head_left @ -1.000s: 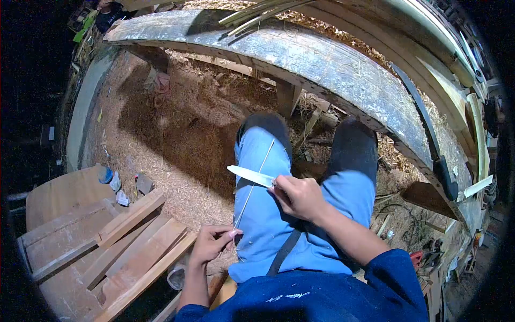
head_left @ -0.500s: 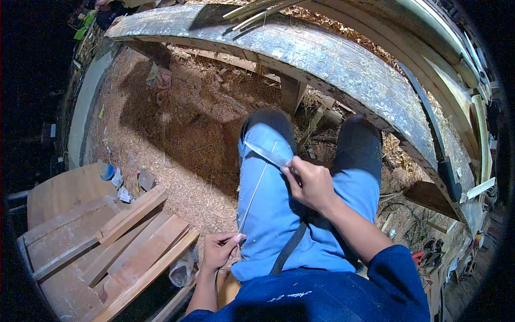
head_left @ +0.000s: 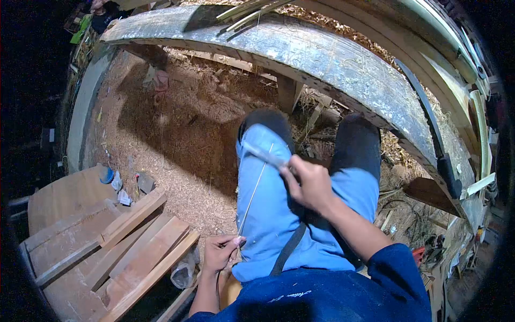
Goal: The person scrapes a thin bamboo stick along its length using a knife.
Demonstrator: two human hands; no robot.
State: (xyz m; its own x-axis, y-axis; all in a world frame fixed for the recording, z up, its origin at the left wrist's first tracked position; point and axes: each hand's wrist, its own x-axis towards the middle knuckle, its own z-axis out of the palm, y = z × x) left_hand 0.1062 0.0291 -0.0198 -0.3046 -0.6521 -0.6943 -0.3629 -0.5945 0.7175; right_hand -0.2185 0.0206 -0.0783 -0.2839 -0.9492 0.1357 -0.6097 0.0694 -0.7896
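My left hand [head_left: 221, 252] is closed in a pinch round the lower end of a thin, pale strip [head_left: 252, 199], which looks like bamboo or wood. The strip slants up across my thigh, its far end near the knee. In my right hand [head_left: 310, 185] is a knife [head_left: 260, 153], its handle hidden by my fingers. The flat blade, a little blurred, points left over the thigh and crosses the strip near its upper end. Whether blade and strip touch, I cannot tell.
A long weathered plank bench [head_left: 300, 53] curves across the front, with thin strips [head_left: 252, 13] on it. At the right lies a dark long-bladed tool [head_left: 429, 123]. Sawn wood pieces [head_left: 145, 257] are stacked at the lower left. Shavings cover the ground [head_left: 182, 177].
The knife blade is more blurred and has shifted slightly along with the view. Both hands keep their grips, and the strip stays across the thigh.
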